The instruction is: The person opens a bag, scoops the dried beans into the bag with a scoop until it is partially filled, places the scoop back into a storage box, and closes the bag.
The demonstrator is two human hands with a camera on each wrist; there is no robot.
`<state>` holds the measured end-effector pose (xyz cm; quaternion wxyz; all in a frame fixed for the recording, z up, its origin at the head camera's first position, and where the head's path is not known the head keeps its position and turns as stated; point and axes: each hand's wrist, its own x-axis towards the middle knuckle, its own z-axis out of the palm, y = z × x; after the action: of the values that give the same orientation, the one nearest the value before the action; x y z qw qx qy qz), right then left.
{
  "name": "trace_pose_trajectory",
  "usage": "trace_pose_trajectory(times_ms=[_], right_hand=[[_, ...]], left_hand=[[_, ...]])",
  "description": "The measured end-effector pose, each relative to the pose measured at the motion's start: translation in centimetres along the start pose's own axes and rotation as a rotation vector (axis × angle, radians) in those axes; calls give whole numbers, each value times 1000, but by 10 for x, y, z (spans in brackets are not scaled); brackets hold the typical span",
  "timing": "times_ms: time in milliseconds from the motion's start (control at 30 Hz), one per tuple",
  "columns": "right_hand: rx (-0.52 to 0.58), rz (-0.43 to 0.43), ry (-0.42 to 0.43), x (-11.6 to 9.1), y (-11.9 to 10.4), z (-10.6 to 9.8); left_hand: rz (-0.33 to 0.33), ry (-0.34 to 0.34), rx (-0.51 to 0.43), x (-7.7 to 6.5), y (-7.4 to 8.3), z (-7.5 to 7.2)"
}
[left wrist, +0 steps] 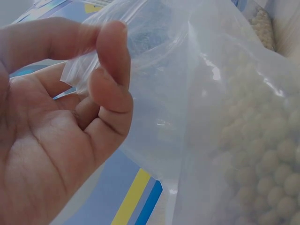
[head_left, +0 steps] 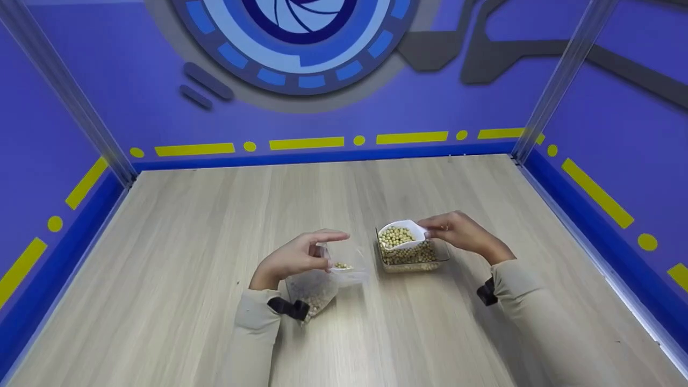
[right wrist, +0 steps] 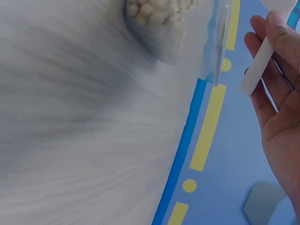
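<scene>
My left hand (head_left: 293,257) pinches the edge of a clear plastic bag (left wrist: 159,108) between thumb and fingers, and the bag's mouth gapes toward the right. Pale round soybeans (left wrist: 276,180) fill the lower part of the bag. In my right hand (head_left: 463,232) is a white scoop (head_left: 417,231), gripped by its handle (right wrist: 259,65). The scoop is heaped with soybeans (head_left: 396,236) and sits over a clear rectangular container (head_left: 442,253). More soybeans (head_left: 408,256) lie in that container, to the right of the bag.
A pale wood-grain table (head_left: 188,252) lies under everything. Blue-purple panels (head_left: 344,121) with yellow markings stand along its back and sides. Both sleeves carry black wrist straps (head_left: 289,308).
</scene>
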<state>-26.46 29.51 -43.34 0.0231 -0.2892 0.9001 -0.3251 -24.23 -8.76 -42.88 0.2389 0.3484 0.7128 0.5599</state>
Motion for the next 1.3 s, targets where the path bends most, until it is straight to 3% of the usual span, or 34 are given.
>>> trace_pose_trajectory(times_ms=[633,1000,1300], right_hand=[[-36,-85,-43,16,-38,12],[-41,-174,-59,24,-46,17],[-79,-205,-61,27,-52,16]], left_hand=[[-5,4,18,1,2,0],[-3,20,53,2,0,0],[-6,10,-14,2,0,0]])
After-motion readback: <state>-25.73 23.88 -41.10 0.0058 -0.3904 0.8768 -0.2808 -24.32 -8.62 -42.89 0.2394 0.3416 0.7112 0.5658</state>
